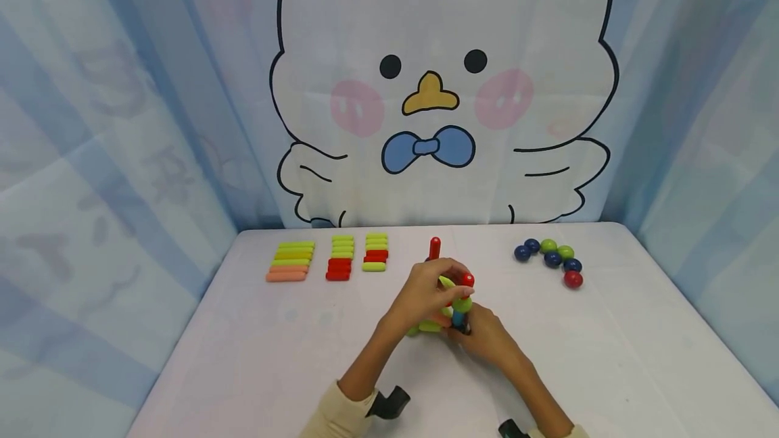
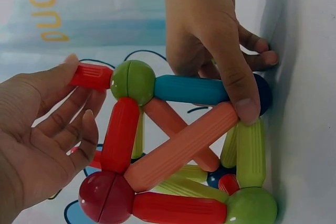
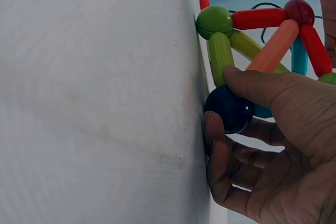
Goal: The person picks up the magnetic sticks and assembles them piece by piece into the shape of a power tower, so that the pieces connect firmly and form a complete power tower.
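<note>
A frame of coloured rods and balls stands on the table between the two hands. My left hand point(image 1: 429, 287) pinches the end of a red rod point(image 2: 92, 76) between thumb and fingers. That rod meets a green ball point(image 2: 132, 82) at an upper corner, from which a blue rod point(image 2: 189, 88) runs down. At the lower corner my right hand point(image 1: 487, 336) grips a dark blue ball point(image 3: 229, 109), its thumb across the joint. An orange rod point(image 2: 181, 148) slants across the side face to a dark red ball point(image 2: 105, 198). The hands partly hide the frame in the head view.
Left of the frame lie rows of spare rods: yellow-green and orange ones point(image 1: 290, 262), then two groups of yellow-green and red ones point(image 1: 339, 263). Loose blue, green and red balls point(image 1: 552, 259) sit at the back right. A printed curtain point(image 1: 438, 201) hangs behind the table point(image 1: 255, 357).
</note>
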A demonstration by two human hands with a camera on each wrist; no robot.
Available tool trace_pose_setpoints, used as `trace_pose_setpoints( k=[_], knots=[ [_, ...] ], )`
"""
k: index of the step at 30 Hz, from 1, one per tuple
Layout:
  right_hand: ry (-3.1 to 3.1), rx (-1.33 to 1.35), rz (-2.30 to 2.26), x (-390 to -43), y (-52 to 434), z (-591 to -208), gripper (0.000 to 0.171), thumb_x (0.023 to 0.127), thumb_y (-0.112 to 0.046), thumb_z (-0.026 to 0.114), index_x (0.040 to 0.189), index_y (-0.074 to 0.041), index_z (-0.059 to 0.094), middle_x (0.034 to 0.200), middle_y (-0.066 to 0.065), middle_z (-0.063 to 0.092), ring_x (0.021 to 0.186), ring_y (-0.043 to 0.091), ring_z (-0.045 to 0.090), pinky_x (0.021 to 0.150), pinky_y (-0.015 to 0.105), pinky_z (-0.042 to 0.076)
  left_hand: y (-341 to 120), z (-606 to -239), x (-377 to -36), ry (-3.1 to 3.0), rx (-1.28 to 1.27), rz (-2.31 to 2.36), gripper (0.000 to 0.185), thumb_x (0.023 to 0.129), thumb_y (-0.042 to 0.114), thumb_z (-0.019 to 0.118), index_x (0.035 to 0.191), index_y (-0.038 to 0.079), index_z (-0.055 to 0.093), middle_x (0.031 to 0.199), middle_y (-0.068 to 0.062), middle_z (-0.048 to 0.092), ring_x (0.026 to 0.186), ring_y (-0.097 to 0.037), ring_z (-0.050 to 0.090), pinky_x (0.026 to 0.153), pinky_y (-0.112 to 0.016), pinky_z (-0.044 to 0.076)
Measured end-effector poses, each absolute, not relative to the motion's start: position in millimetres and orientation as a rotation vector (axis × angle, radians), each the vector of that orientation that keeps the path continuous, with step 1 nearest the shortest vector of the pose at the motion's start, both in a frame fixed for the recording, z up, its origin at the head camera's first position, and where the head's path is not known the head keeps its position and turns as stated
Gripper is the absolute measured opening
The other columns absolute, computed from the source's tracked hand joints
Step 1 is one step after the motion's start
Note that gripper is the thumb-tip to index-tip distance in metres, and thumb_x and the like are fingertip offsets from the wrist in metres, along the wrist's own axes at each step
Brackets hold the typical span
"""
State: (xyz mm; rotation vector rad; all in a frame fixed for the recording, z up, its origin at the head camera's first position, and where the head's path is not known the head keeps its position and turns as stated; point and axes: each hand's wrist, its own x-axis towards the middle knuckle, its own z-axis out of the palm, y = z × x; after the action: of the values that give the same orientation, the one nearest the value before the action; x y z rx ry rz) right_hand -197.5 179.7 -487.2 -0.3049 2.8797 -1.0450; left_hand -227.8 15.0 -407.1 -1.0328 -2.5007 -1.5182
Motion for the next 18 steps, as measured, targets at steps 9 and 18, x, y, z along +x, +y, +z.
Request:
trace_pose_setpoints(
  k=[9,18],
  knots=[
    [2.884,-0.296,-1.028,-196,181,-488,0.063,0.083,-0.021,0.077,0.135,0.001,0.049,0.126,0.016,0.064,0.117,0.034,0.062,0.098,0.053,0.049,13,-409,-226,-2.506,-1.030,-1.488,0.021,0.089,0.025,0.072,0.106,0.013,0.067,0.096,0.002,0.071,0.087,-0.002,0.063,0.070,-0.014,0.053],
    [2.884,-0.241,-1.032,-195,179,-487,0.050,0.082,-0.023,0.078,0.122,-0.001,0.058,0.108,0.008,0.068,0.095,0.020,0.064,0.090,0.047,0.055,-7,-411,-236,-2.452,-0.839,-1.484,0.025,0.096,0.033,0.062,0.109,0.012,0.068,0.099,-0.001,0.072,0.088,-0.009,0.064,0.074,-0.021,0.054]
  ],
)
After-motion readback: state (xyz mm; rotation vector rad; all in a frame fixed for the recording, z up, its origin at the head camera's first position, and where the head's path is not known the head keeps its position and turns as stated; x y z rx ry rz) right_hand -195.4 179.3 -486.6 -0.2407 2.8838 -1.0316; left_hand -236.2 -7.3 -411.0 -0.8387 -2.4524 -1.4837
